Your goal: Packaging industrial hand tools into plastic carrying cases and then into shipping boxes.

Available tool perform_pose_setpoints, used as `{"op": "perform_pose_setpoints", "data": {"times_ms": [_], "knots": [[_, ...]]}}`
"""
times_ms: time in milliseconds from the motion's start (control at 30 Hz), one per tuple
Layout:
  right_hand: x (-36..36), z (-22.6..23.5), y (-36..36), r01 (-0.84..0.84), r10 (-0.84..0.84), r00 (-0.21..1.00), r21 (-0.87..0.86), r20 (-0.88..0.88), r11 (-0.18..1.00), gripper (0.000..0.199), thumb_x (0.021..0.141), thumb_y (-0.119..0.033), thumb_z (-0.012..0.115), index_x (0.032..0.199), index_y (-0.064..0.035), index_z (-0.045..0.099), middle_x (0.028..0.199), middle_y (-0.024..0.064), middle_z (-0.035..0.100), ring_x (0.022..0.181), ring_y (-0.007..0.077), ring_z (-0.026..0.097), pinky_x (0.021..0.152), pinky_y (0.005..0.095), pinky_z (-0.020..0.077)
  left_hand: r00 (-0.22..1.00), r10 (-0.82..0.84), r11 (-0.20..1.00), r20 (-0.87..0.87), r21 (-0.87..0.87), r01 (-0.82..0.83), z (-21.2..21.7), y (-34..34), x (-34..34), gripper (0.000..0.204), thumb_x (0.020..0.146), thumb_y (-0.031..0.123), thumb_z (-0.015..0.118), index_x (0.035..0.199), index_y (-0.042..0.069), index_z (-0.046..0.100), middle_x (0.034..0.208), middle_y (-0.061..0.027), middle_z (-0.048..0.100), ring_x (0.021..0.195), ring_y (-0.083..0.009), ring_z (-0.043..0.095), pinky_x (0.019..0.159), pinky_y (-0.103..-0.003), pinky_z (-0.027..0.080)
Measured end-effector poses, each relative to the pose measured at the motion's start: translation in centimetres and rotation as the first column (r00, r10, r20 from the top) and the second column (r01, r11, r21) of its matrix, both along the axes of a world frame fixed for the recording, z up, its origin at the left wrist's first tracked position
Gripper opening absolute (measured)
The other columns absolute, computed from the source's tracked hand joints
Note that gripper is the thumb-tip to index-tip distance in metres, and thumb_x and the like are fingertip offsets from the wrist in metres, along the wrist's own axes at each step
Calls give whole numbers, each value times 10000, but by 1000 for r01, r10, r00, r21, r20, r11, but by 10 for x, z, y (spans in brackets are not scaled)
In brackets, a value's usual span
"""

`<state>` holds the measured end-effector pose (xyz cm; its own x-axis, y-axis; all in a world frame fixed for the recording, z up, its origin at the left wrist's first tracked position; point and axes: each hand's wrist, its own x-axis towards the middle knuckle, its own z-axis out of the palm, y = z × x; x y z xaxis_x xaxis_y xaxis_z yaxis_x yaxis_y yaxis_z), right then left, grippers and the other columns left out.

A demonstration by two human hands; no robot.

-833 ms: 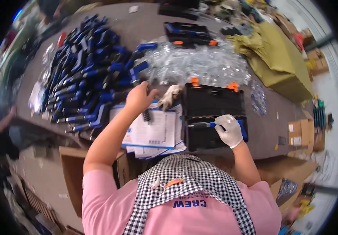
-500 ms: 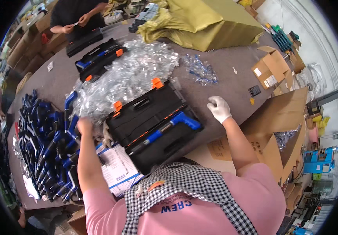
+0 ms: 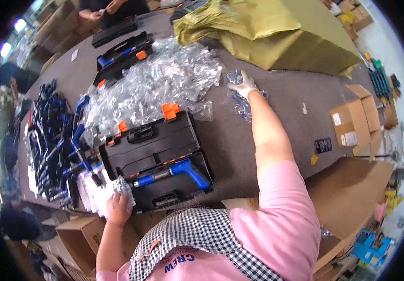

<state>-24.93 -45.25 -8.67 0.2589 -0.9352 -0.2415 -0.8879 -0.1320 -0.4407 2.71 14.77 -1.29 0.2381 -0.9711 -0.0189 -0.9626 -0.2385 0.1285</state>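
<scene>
An open black tool case (image 3: 157, 161) with orange latches lies in front of me, a blue-handled tool (image 3: 174, 172) resting in its lower half. My left hand (image 3: 118, 206) is at the case's near left corner, closed on a small clear plastic bag (image 3: 123, 187) with dark parts inside. My right hand (image 3: 243, 85), in a white glove, is stretched far across the table and rests on a small heap of clear bags with blue parts (image 3: 240, 93). Whether its fingers grip one is hidden.
A big heap of clear plastic bags (image 3: 155, 79) lies beyond the case. Several blue-handled tools (image 3: 54, 140) are stacked at left, white leaflets (image 3: 96, 192) beside them. More black cases (image 3: 120, 54), olive sacks (image 3: 267, 33), cardboard boxes (image 3: 352, 124) and another person's hands (image 3: 101, 9) are farther off.
My right hand reached out from the table beside the case to the small bags far across. My left hand came back to the case's near corner with a bag. The view swung.
</scene>
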Motion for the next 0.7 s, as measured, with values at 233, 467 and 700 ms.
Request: {"op": "perform_pose_setpoints", "data": {"times_ms": [233,467,700], "knots": [[4,-38,87,-226,225,951,-19,213,974,779,743,-400,765,1383,-105,431,1249,260,601,1173,410,575,988,443,455,996,74,996,-48,58,-71,-4,38,-31,201,773,197,720,888,69,617,808,-122,574,740,-336,580,632,-467,468],[-34,-20,90,185,-124,784,-38,608,982,538,850,-206,670,1307,21,499,1242,182,594,1121,288,588,975,355,445,944,-279,955,-173,-153,255,22,-6,-21,249,735,188,718,570,79,566,666,-69,533,733,-287,538,657,-397,467],[7,117,238,-139,-448,115,461,887,877,209,844,-52,634,1051,-69,614,931,46,647,809,169,619,732,312,512,909,-223,958,-352,-250,138,-3,12,-7,221,705,169,752,594,78,585,693,-64,542,837,-270,575,667,-382,503]]}}
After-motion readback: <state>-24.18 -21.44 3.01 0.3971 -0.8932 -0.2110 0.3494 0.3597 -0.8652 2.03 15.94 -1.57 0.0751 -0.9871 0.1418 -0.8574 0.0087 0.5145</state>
